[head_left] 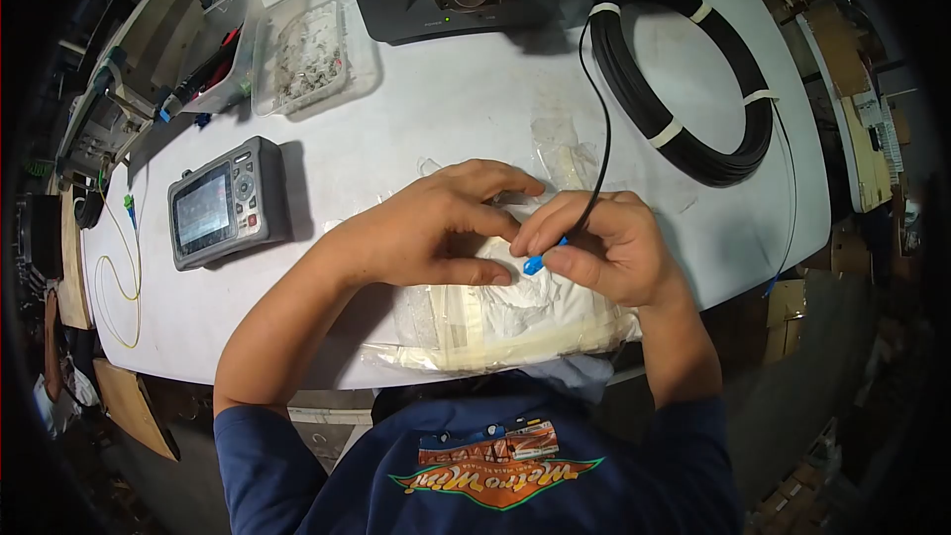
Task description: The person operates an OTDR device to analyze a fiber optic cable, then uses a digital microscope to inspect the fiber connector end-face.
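My right hand (pixel 619 253) pinches a blue fiber optic connector (pixel 534 265) between thumb and fingers, its tip pointing left. From it a black cable (pixel 607 129) arcs up to a coil of black cable (pixel 679 79) tied with white bands. My left hand (pixel 436 228) is open beside the connector, thumb and fingers apart, with its fingertips close to my right hand. Both hands are above a clear plastic bag (pixel 466 337) with white wipes (pixel 525 312) showing in its opening.
A black desktop instrument (pixel 396 15) with a round front port stands at the back of the white table (pixel 426 109). A handheld tester (pixel 230 201) sits at left. Behind it are a clear plastic tub (pixel 357 69) and a tool bin (pixel 233 40). A thin yellow cable (pixel 136 258) lies near the left edge.
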`<state>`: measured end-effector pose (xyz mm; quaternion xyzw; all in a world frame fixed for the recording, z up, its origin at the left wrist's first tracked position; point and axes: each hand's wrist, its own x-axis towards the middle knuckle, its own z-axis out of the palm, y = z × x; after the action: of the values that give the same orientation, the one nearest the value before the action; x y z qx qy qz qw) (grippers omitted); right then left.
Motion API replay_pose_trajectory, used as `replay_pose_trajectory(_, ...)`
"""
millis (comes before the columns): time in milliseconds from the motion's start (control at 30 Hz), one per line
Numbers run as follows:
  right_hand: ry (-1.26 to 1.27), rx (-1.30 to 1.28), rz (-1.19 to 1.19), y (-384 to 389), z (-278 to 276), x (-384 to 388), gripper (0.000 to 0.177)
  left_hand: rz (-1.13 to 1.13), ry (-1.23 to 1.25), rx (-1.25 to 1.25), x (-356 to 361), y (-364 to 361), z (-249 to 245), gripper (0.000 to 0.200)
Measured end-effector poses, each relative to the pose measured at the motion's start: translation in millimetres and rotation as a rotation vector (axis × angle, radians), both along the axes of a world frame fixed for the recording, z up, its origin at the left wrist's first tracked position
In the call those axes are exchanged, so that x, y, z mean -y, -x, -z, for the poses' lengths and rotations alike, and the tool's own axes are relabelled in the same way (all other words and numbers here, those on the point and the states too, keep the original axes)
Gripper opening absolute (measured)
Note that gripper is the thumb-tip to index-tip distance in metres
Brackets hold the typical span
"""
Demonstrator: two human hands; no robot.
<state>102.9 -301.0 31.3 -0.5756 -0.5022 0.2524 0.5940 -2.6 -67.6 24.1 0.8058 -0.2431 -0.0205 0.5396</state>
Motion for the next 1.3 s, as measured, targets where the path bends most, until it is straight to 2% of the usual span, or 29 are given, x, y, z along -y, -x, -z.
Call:
replay_pose_trajectory(133,0.081,0.085,-0.044,0.3,-4.8,-0.9,0.012,0.05,-0.034,-0.001,-6.1,-4.8,2.1,0.038)
replay_pose_trajectory(200,0.051,0.224,-0.004,2.3,-3.4,-4.2,0.012,0.057,-0.018,-0.003,-7.1,-6.4,4.5,0.04)
replay_pose_trajectory(467,0.055,0.404,0.015,6.9,-0.5,-10.6,0.016,0.022,0.008,-0.069,-9.9,-6.8,1.4,0.057)
replay_pose_trajectory(600,0.035,0.466,0.003,9.5,-2.0,-11.2,0.015,0.011,0.042,-0.108,-8.7,-6.0,4.2,0.056)
replay_pose_trajectory(767,0.039,0.409,-0.004,9.5,-0.1,-11.7,0.014,0.003,0.017,-0.042,-9.4,-5.9,3.8,0.057)
replay_pose_trajectory(1233,0.058,0.412,0.023,10.8,-3.0,-12.9,0.013,0.01,0.04,-0.109,-9.4,-5.2,3.8,0.063)
replay_pose_trajectory(1300,0.115,0.433,-0.04,9.0,-7.0,-12.2,0.013,0.001,0.043,-0.122,-9.9,-4.2,6.5,0.063)
